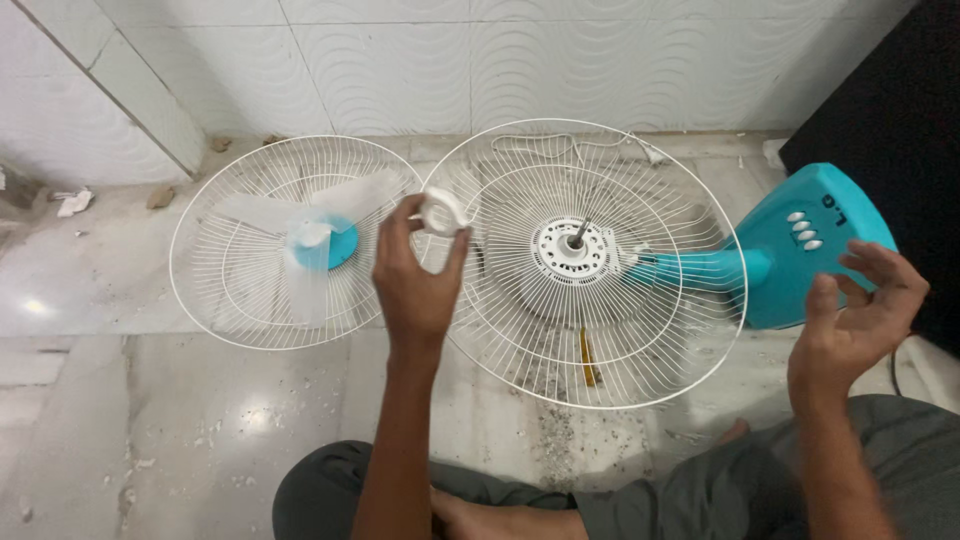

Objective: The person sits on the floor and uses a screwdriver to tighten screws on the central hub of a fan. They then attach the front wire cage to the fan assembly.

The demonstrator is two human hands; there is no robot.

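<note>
While the left hand point(415, 285) lifts a small white plastic ring nut point(443, 212), fingers clamped on it, above the white wire fan guard point(520, 340), apparently for inspection, the right hand point(855, 320) hovers with fingers apart near the turquoise fan base point(800, 260).

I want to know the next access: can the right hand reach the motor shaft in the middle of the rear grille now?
Probably yes: the right hand is empty, and the motor shaft stands bare, nothing covering it.
</note>
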